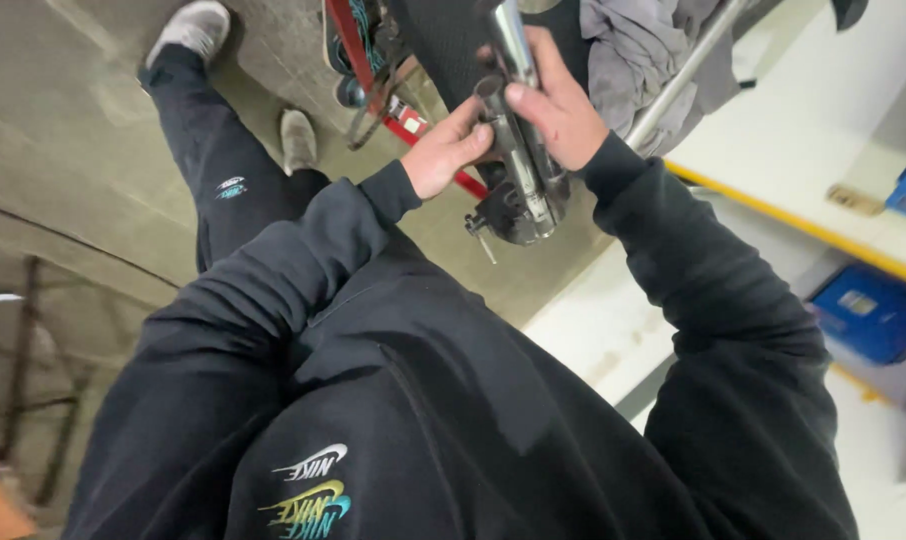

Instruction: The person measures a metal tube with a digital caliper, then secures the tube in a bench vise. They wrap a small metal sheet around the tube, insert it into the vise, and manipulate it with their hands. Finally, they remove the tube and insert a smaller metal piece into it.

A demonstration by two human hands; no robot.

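black sleeves [693, 270], silver metal part [523, 170], blue boxes [873, 310]

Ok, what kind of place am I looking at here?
Probably a workshop or garage. Both hands, left hand and right hand, grip a grimy metal part over a bare concrete floor; a red metal frame and a yellow-edged white workbench stand close by.

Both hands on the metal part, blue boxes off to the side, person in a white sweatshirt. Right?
Not quite: the sweatshirt is black, as the head view shows. Left hand and right hand both grip the metal part; blue boxes sit aside.
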